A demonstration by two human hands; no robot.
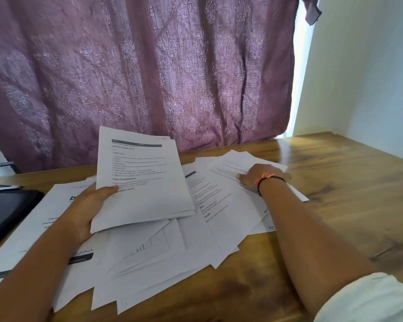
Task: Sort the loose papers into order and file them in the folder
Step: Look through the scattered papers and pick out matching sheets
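A thin stack of white printed sheets (pixel 140 177) tilts up at 11 o'clock, lifted off the heap of loose white printed papers (pixel 172 256), which lie fanned and overlapping, flat from centre to 2 o'clock. A black round-cornered folder (pixel 7 212) lies at 9 o'clock, just beside them.

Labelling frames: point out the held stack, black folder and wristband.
held stack (pixel 137 173): head view, top page's middle.
black folder (pixel 9 210): head view, dark cover.
wristband (pixel 271 178): head view, strand across wrist.
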